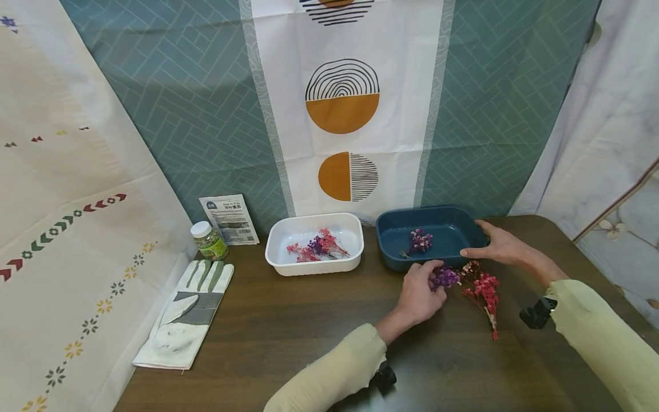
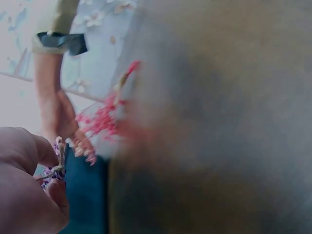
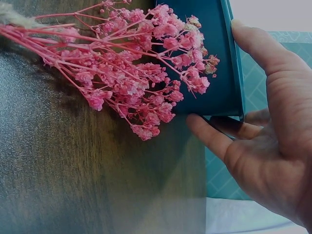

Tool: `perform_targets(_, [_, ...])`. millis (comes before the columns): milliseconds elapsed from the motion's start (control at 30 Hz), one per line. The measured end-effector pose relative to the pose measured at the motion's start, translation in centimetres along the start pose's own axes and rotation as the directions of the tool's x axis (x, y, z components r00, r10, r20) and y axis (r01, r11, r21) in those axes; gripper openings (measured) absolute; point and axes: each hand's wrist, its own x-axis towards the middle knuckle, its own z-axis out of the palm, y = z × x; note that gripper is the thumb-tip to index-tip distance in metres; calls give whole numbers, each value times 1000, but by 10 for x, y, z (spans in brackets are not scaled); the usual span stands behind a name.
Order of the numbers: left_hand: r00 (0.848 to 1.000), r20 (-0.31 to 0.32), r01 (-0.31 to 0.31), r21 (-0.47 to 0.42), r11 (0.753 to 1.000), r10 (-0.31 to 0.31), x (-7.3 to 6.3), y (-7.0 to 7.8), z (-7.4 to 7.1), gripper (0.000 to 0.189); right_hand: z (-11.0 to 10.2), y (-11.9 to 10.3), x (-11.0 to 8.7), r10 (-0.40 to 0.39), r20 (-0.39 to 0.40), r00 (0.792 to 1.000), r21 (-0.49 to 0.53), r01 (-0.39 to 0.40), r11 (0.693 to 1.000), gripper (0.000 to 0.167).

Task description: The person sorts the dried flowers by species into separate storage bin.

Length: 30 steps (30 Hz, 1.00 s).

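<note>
In the head view, my left hand (image 1: 419, 294) pinches a small sprig of purple dried flowers (image 1: 445, 278) just in front of the dark blue basin (image 1: 453, 237). My right hand (image 1: 501, 246) grips that basin at its right end; the right wrist view has the thumb at the rim (image 3: 237, 63) and the other fingers against the outside. Another purple sprig (image 1: 421, 240) lies inside the basin. A bunch of pink dried flowers (image 1: 485, 290), stems toward me, lies on the table by the basin's front right corner.
A white basin (image 1: 304, 270) with pink and purple sprigs stands left of the blue one. Further left are a white-lidded jar (image 1: 210, 243), a printed packet (image 1: 231, 220) leaning on the cloth backdrop, and white-and-grey gloves (image 1: 180, 337) on the wooden table (image 1: 288, 332).
</note>
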Motion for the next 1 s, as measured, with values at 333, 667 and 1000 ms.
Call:
perform_targets(333, [995, -75, -60, -2, 998, 60, 35, -2, -33, 47, -2, 1, -1, 0, 6, 1000, -2, 0, 1000, 112])
perform_targets(667, [997, -66, 36, 17, 999, -35, 70, -12, -45, 44, 1, 2, 1, 4, 1, 1000, -7, -4, 1000, 111])
perform_targets(1000, [984, -49, 176, 106, 979, -172, 93, -23, -37, 41, 0, 1, 2, 3, 1, 1000, 10, -3, 1000, 112])
